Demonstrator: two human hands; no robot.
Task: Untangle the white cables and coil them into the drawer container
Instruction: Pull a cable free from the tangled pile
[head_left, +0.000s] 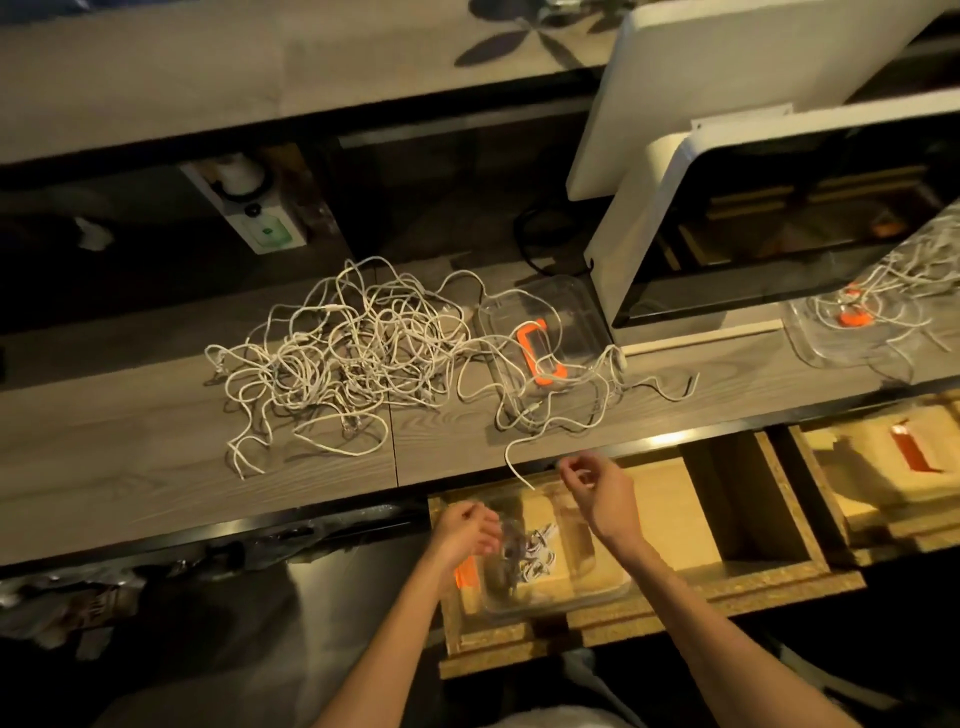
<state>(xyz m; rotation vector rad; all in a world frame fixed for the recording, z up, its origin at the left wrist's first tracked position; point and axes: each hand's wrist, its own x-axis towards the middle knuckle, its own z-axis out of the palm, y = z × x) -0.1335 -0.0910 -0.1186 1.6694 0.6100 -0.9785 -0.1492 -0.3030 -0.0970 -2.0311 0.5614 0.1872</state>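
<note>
Coiling step: one white cable is being fed from the counter down into the clear container (556, 597) in the open drawer (675, 587).
Left hand (465, 535): over the container's left side, fingers curled; whether it pinches a strand cannot be told through the blur.
Right hand (597, 486): raised just above the drawer, thumb and forefinger apparently pinching a thin white strand near the counter edge.
Loose cable end (517, 470): hanging off the counter (130, 467) edge, just beside the right hand.
Cable tangle (337, 348): a large knotted heap on the counter, well apart from the drawer; strands trail right over a second clear tray (587, 306) holding an orange object (540, 353).
Stored cable (535, 553): a few white loops already lying in the container.
Advice, pulling: draw slowly with the right hand so the strand slides out without dragging the heap or tray off the edge.
Advice, coiling: let the left hand lay even loops flat inside the container, keeping them clear of its walls.
Advice, snags: stop at resistance and free the knot on the counter first.
Hard to see: container contents are blurred; an orange patch (465, 571) at its left is partly hidden by the left hand.
Cut off: a further tray with cables (852, 338) at far right is partly covered by a white-framed panel (727, 218).
</note>
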